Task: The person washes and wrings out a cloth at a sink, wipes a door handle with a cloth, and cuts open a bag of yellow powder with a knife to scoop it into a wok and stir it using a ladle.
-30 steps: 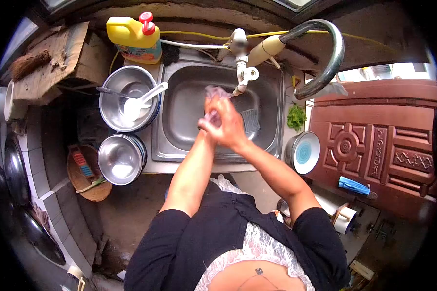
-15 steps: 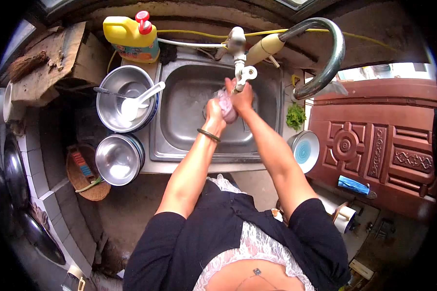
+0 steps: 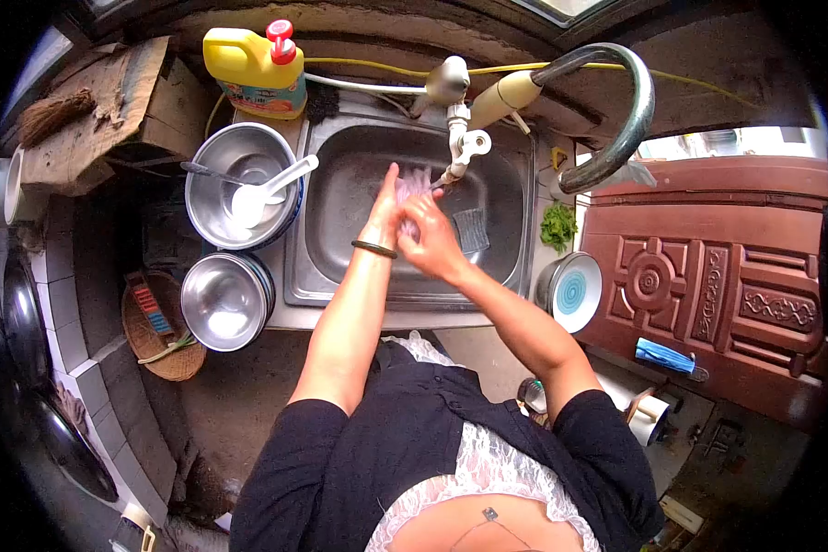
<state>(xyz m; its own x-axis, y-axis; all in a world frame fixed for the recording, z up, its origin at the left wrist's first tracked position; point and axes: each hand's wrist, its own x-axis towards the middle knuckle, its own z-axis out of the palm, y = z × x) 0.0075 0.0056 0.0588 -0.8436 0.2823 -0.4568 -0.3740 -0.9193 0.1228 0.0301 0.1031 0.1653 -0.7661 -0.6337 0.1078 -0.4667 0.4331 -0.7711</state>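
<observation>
A wet-looking, pinkish-purple cloth is bunched between my two hands over the metal sink, just left of the tap. My left hand, with a dark bangle at its wrist, holds the cloth from the left, one digit pointing up. My right hand presses onto the cloth from the right with its fingers curled; part of the cloth is hidden beneath them. A grey scouring pad lies on the sink floor to the right of my hands.
Left of the sink stand a metal basin holding a white ladle, and stacked metal bowls. A yellow jug stands behind them. To the right are leafy greens and stacked bowls. A thick hose arches overhead.
Both hands have shifted left with the cloth, away from beneath the tap. My right hand has come down over the cloth, and the grey pad now shows fully.
</observation>
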